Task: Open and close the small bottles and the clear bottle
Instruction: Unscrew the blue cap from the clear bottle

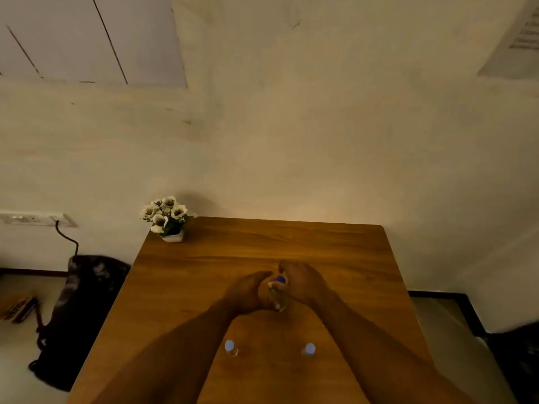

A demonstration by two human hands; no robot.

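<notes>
At mid-table, on the brown wood-grain tabletop (291, 243) — both bare hands brought together around the clear bottle with a blue cap (280, 279). Left hand (248, 293) wrapped on the bottle body from the left; right hand (303, 284) closed over the top, fingers curled beside the cap. Cap on or loosened: cannot tell, dim and partly hidden. Nearer the body, between the forearms, two small bottles with pale blue caps standing upright, well apart — one left (230, 347), one right (309, 349) — both untouched, caps on. At the far left corner, white pot of white artificial flowers (166, 218). Left of the table, on the floor, dark bag (78, 310).
</notes>
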